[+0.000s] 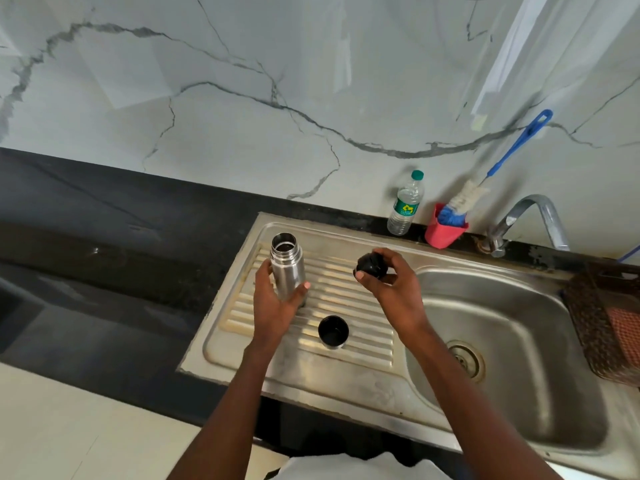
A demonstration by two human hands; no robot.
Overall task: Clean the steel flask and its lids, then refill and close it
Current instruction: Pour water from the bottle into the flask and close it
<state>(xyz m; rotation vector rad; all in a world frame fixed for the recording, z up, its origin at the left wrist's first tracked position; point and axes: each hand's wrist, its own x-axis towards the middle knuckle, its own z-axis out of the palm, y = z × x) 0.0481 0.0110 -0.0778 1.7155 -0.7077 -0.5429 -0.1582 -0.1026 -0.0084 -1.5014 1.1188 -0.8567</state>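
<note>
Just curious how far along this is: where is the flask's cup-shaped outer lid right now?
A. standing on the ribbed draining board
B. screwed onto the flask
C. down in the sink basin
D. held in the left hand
A: the cup lid stands mouth up on the draining board, apart from the open flask that the left hand holds.

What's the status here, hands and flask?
Left hand grips open steel flask upright on drainboard. Right hand holds black stopper. Cup lid set aside. Nothing obstructing.
</note>
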